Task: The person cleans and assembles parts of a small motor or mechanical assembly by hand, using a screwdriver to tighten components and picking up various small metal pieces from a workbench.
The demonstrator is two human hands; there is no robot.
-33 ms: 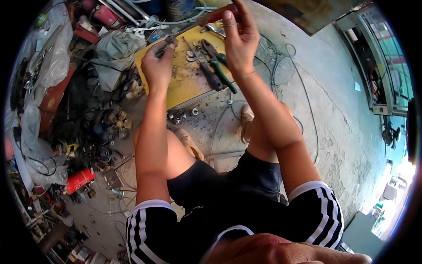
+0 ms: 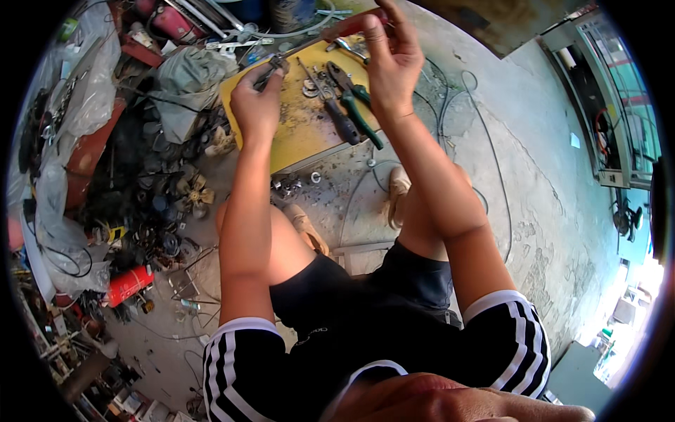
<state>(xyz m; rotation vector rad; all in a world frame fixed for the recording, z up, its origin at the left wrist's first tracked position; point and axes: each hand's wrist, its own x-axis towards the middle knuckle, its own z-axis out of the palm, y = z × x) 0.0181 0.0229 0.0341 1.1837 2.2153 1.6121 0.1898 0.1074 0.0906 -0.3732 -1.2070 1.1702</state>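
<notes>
My left hand (image 2: 256, 105) is closed around a small dark metal part (image 2: 274, 69) over the left of a yellow work surface (image 2: 260, 148). My right hand (image 2: 390, 70), raised above the surface's right end, grips a long red object (image 2: 348, 27), partly behind my fingers. Between my hands lie a dark-handled screwdriver (image 2: 337, 119), green-handled pliers (image 2: 362, 119), several small round metal pieces (image 2: 310, 90) and, farther back, a silver tool (image 2: 341, 43) partly hidden by my right hand.
Heaped parts, plastic sheeting (image 2: 95, 77), a grey cloth (image 2: 183, 84) and a red cylinder (image 2: 128, 285) crowd the left. Cables (image 2: 503, 176) run over the concrete floor (image 2: 524, 126) at right, beside a metal-framed cabinet (image 2: 590, 98). Small metal bits (image 2: 288, 184) lie below the work surface.
Both my hands have shifted slightly rightward in the view, still holding their items; the work surface and background have shifted slightly too.
</notes>
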